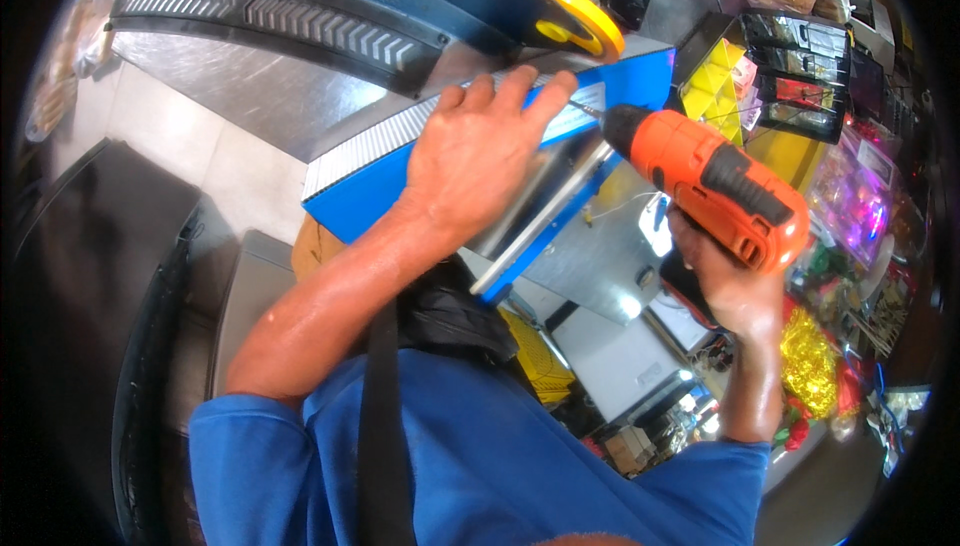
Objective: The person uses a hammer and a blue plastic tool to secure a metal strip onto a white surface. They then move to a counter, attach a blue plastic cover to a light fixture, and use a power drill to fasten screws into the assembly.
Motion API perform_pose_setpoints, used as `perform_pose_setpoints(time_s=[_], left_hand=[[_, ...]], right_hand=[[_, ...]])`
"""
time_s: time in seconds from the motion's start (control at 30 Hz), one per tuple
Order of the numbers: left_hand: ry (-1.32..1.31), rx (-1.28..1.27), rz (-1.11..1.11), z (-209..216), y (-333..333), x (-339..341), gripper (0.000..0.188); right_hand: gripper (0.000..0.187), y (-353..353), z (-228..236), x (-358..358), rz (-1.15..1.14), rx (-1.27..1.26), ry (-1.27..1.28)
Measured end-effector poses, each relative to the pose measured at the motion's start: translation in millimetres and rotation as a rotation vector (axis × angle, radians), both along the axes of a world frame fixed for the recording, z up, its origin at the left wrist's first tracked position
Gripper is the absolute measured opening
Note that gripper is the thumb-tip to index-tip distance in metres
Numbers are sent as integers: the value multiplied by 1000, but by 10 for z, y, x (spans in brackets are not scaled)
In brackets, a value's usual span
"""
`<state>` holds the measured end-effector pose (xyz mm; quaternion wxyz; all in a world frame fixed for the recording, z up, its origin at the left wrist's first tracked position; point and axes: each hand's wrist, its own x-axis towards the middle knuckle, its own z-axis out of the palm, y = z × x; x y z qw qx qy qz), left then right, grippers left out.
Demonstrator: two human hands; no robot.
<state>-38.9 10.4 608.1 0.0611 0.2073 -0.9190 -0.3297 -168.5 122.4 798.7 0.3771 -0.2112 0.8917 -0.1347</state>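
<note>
My left hand lies across a long blue panel with a ridged silvery-white top, its fingers curled over the upper edge and its thumb stretched to the right. In my right hand is an orange and black cordless drill, held by the handle. The drill points left, and its thin bit reaches the panel face close to my left thumb. Whether the bit touches the panel or a screw I cannot tell. A whitish label shows on the panel beside the bit.
Beyond the panel lie a black strip with chevron grooves and a dark blue piece with a yellow ring. A metal frame edge runs below my left hand. At right are a black organiser and shiny wrapped goods. A dark case stands left.
</note>
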Motion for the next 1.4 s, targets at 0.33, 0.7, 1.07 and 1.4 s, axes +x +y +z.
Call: perform_pose_setpoints(time_s=[0.33, 0.7, 1.07, 1.4], left_hand=[[59, 98, 72, 25, 4, -25, 61], [61, 75, 66, -1, 14, -18, 60], [80, 69, 64, -25, 24, -27, 58], [80, 82, 72, -8, 18, -14, 55]], right_hand=[[34, -60, 26, -2, -4, 78, 9], [30, -73, 18, -1, 19, 28, 13], [31, -37, 6, -28, 8, 26, 29], [29, -49, 15, -26, -11, 55, 14]])
